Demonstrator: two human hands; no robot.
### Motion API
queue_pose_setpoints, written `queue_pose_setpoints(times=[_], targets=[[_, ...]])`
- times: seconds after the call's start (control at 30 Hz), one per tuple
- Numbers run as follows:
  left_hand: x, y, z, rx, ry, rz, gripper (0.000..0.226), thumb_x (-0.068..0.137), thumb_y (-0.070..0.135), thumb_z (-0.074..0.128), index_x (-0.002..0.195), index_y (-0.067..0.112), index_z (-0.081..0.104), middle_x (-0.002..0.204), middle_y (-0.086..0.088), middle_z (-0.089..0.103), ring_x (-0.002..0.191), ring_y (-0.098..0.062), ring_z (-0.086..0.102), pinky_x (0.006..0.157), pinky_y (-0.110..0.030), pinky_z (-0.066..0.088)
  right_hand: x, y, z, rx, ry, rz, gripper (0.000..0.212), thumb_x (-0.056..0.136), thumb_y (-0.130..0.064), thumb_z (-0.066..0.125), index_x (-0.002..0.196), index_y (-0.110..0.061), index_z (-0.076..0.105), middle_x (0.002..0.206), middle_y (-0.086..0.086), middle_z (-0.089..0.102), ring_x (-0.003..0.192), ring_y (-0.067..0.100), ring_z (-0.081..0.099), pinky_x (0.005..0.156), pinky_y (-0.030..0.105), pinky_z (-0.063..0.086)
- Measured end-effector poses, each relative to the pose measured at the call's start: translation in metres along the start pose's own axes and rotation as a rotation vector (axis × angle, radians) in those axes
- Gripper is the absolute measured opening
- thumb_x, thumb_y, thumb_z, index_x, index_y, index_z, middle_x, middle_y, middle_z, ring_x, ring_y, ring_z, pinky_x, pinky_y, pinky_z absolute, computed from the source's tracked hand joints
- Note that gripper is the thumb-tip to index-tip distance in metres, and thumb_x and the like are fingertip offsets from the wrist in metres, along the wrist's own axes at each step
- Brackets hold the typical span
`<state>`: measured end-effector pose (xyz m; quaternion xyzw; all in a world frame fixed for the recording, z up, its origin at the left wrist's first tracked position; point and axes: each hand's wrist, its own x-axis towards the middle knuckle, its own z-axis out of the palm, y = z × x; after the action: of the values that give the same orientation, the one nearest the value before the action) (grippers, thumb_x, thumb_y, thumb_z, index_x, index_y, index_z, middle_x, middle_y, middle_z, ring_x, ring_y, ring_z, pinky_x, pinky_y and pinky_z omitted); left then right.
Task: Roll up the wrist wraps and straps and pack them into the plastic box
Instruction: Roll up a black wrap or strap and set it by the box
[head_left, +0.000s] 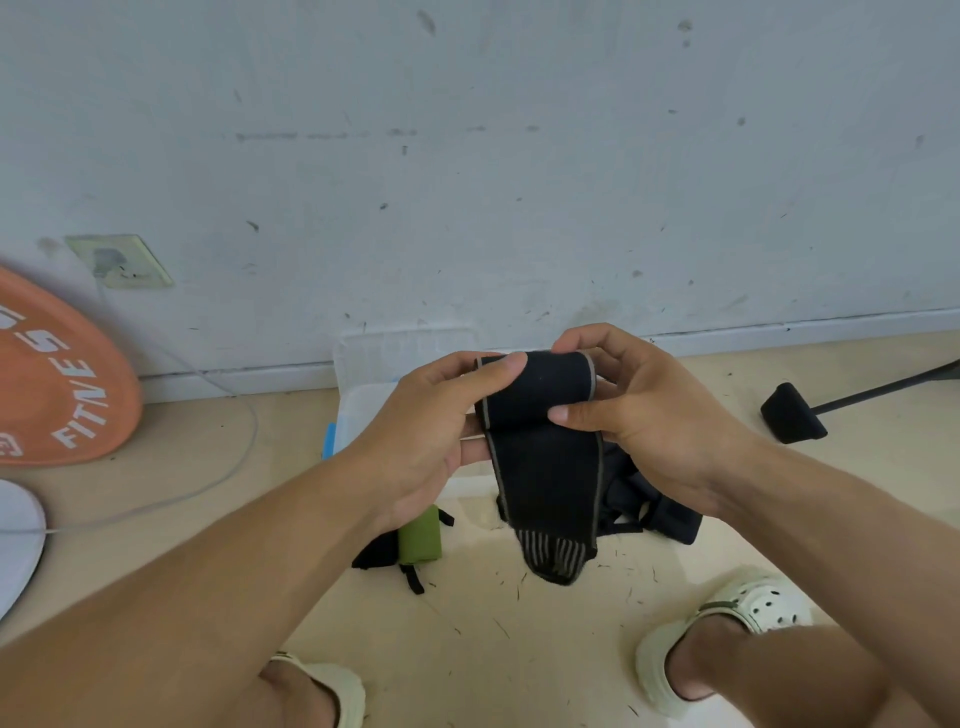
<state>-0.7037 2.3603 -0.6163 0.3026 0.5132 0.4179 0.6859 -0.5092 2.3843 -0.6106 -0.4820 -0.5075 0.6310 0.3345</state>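
- Scuffed pale wall (519, 156) and cream floor (493, 649) are filling the background, with dark specks lying scattered on the floor.
- Black wrap (545, 467) with grey edging is hanging in the air above the floor, its top end rolled into a short cylinder and its striped tail dangling down.
- Left hand (441, 431) is gripping the roll from the left, thumb lying over the top of the roll and fingers curling behind it.
- Right hand (639, 415) is gripping the roll from the right, thumb pressing on the front of the wrap and fingers curling over the top edge.
- Clear box (363, 395) is sitting on the floor against the wall, just behind the hands and largely hidden by them.
- Green strap (421, 535), rolled, is lying on the floor under the left wrist, touching a black strap (379, 553) beside it.
- More black gear (660, 509) is lying piled on the floor behind the hanging wrap, under the right wrist.
- Pale clogs (748, 618) are showing on both feet at the bottom.
- Orange plate (57, 384) is leaning on the wall at the left, near a wall socket (119, 260) and a thin cable (228, 467).
- Black stand foot (792, 415) is resting on the floor at the right.
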Motion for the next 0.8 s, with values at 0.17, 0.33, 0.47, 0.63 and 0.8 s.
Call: queue_pose_setpoints(times=[0.17,0.33,0.47,0.63,0.8], targets=[[0.0025,-0.0007,-0.0032,-0.001,0.063,0.038,0.026,0.087,0.007,0.077,0.113,0.01,0.074,0.113,-0.012,0.075,0.101,-0.026,0.075,0.08,-0.036,0.063,0.0007,-0.0013,0.0016,0.072,-0.028,0.081,0.045,0.087,0.009,0.071,0.121,-0.019,0.067,0.123,0.009,0.071,0.107,0.03,0.072,0.09,0.037,0.061],[0.0039,-0.001,-0.0044,0.029,0.036,0.091,0.034,0.081,-0.008,0.076,0.109,0.012,0.075,0.105,-0.007,0.074,0.102,-0.022,0.074,0.085,-0.036,0.061,-0.0008,-0.0053,0.0017,0.153,-0.069,0.188,0.033,0.093,-0.027,0.071,0.124,-0.016,0.068,0.116,0.009,0.073,0.098,0.022,0.075,0.076,0.031,0.061],[0.0049,-0.0031,-0.0063,0.057,0.025,0.115,0.041,0.078,-0.015,0.073,0.109,0.012,0.076,0.118,-0.01,0.072,0.111,-0.028,0.071,0.089,-0.035,0.059,-0.0018,-0.0061,-0.0001,0.183,-0.098,0.225,0.038,0.088,-0.021,0.073,0.126,-0.016,0.067,0.115,0.01,0.076,0.1,0.025,0.076,0.079,0.032,0.061],[0.0034,-0.0011,-0.0041,0.005,-0.017,0.105,0.051,0.077,-0.015,0.075,0.12,0.012,0.07,0.122,-0.007,0.073,0.105,-0.023,0.075,0.087,-0.031,0.061,-0.0012,-0.0069,-0.002,0.215,-0.06,0.191,0.043,0.087,-0.008,0.074,0.129,-0.019,0.066,0.114,0.011,0.074,0.094,0.021,0.076,0.072,0.025,0.06],[0.002,0.0017,-0.0026,-0.048,-0.039,0.053,0.059,0.068,0.003,0.082,0.125,0.011,0.068,0.116,-0.01,0.077,0.105,-0.025,0.076,0.085,-0.033,0.063,0.0001,-0.0075,-0.0027,0.217,-0.013,0.132,0.048,0.089,-0.001,0.073,0.132,-0.022,0.065,0.125,0.006,0.073,0.103,0.021,0.076,0.078,0.028,0.062]])
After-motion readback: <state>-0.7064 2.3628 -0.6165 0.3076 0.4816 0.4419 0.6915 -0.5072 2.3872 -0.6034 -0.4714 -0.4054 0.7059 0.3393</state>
